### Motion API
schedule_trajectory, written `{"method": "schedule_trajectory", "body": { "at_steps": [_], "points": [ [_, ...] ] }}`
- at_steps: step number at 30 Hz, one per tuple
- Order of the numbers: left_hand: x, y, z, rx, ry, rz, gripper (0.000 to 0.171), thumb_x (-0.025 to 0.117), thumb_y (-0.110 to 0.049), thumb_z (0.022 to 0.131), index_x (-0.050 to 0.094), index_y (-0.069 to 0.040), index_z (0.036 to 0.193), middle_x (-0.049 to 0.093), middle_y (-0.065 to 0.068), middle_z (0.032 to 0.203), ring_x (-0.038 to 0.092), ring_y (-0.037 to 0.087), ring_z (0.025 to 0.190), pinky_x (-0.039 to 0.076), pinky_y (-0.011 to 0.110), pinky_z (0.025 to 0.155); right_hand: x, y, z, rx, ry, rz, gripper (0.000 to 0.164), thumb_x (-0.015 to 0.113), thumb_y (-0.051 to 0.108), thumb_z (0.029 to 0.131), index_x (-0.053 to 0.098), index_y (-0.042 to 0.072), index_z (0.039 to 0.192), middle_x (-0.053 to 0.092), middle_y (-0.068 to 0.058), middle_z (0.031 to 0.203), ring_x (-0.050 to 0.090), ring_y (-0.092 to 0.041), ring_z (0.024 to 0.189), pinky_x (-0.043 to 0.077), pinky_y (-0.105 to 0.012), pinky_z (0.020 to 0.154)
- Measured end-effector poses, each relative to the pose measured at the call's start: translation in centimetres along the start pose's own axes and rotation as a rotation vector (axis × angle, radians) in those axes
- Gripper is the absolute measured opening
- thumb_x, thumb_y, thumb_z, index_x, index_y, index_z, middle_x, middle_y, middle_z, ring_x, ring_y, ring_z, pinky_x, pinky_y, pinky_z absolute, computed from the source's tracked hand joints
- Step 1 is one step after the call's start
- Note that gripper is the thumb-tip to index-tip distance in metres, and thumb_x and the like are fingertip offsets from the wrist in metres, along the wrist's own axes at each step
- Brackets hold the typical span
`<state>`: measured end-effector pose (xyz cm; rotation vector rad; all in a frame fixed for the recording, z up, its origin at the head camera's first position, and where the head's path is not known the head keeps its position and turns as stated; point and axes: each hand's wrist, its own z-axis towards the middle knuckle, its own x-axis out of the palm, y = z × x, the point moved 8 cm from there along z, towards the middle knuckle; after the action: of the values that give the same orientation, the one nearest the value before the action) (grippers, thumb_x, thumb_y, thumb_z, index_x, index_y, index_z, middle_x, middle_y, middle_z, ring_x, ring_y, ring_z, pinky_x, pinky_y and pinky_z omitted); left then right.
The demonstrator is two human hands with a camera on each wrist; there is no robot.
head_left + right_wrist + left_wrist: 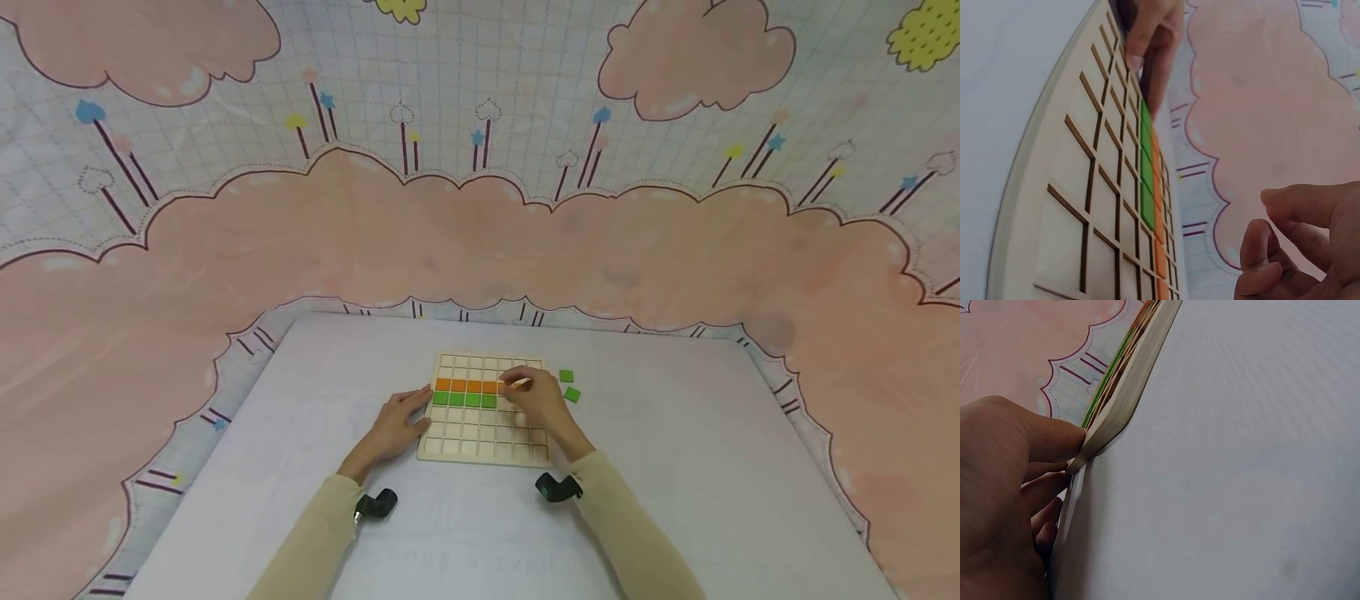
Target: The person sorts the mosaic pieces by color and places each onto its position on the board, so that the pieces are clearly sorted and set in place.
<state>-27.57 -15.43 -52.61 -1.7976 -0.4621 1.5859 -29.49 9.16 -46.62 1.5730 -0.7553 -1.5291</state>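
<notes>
A pale wooden grid board (483, 433) lies on the table. Orange tiles (467, 387) fill part of one row, and several green tiles (457, 400) sit in the row nearer me. My left hand (393, 427) rests against the board's left edge, its thumb and fingers (1054, 440) touching the rim. Over the board's right half is my right hand (542, 400), partly covering the orange row. In the right wrist view its fingers (1304, 200) are bent loosely, with no tile visible between them. Two loose green tiles (566, 376) lie right of the board.
A white cloth covers the table (697, 433). Behind it hangs a patterned curtain (480, 242) with pink clouds. Each wrist carries a small black camera (557, 487).
</notes>
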Motion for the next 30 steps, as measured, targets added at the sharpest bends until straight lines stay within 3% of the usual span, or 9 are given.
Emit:
{"method": "schedule_trajectory", "body": {
  "at_steps": [15,30],
  "points": [
    [0.2,0.0,0.0,0.011,0.009,0.026,0.055,0.06,-0.017,0.097,0.042,-0.007,0.149,0.037,0.007,0.159,0.031,0.034,0.143,0.028,0.059,0.114,-3.1,-1.3,-0.5,0.004,-0.068,0.003,0.024,0.072,0.01,0.086,0.072,0.005,0.109,0.072,-0.01,0.106,0.067,-0.015,0.079,0.052,-0.024,0.064],
    [0.0,-0.3,0.0,0.02,0.006,0.04,0.054,0.06,-0.016,0.096,0.044,-0.006,0.147,0.037,0.009,0.158,0.033,0.036,0.141,0.029,0.06,0.112,-7.0,-4.7,0.0,0.133,-0.177,-0.032,0.025,0.071,0.014,0.087,0.071,0.008,0.112,0.07,-0.013,0.112,0.065,-0.025,0.091,0.05,-0.025,0.069]
  ]
}}
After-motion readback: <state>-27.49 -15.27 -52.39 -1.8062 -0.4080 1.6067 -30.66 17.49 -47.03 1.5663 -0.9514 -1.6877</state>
